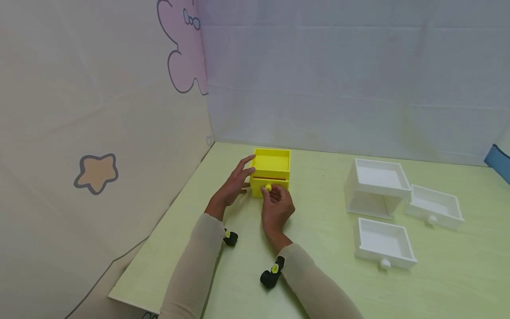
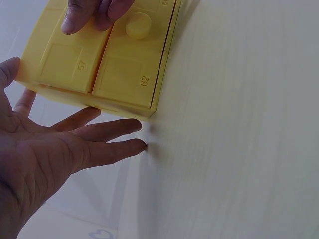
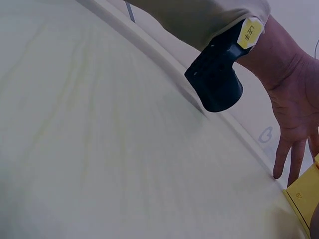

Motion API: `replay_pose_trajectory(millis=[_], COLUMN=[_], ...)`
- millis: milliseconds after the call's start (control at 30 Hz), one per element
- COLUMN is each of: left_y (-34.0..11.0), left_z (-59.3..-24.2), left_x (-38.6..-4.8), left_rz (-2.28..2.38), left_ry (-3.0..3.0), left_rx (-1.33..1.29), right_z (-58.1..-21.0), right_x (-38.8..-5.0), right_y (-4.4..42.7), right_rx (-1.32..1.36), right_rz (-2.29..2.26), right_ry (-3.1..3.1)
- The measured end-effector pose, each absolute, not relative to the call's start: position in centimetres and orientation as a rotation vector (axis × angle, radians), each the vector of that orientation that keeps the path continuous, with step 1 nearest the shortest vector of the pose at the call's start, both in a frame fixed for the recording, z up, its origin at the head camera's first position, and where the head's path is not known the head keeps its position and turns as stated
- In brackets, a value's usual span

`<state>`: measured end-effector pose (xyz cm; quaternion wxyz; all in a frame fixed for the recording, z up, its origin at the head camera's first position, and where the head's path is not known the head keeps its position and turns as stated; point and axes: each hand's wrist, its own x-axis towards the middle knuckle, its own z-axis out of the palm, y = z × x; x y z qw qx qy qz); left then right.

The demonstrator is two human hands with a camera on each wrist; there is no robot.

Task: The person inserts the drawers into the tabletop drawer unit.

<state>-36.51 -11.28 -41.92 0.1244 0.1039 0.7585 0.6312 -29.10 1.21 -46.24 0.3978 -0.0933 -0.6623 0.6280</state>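
Thumb and fingertips of the right hand (image 1: 277, 209) pinch a round knob (image 1: 268, 188) on the front of a yellow box (image 1: 272, 162), while the left hand (image 1: 232, 187) lies along the box's left side with its fingers spread and some touching it. The box stands upright towards the far edge of the table (image 1: 322, 248). It is probably light, stiff plastic, smooth enough to skid if pulled unbraced; the knob seems the surest hold, the side wall the place to steady. Well apart, on the right, are a white box (image 1: 378, 172) and two white drawers (image 1: 384, 238).
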Motion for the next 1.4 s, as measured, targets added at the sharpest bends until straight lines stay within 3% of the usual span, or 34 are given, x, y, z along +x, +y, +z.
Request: replay_pose_trajectory(millis=[1400], left_y=[-10.5], left_z=[-42.1], left_x=[-37.0], left_rz=[1.827], left_ry=[2.216], left_rx=[0.33], right_z=[-46.2], right_x=[-28.7], right_y=[1.4], right_rx=[-0.398], right_rz=[1.453], right_ry=[-1.733])
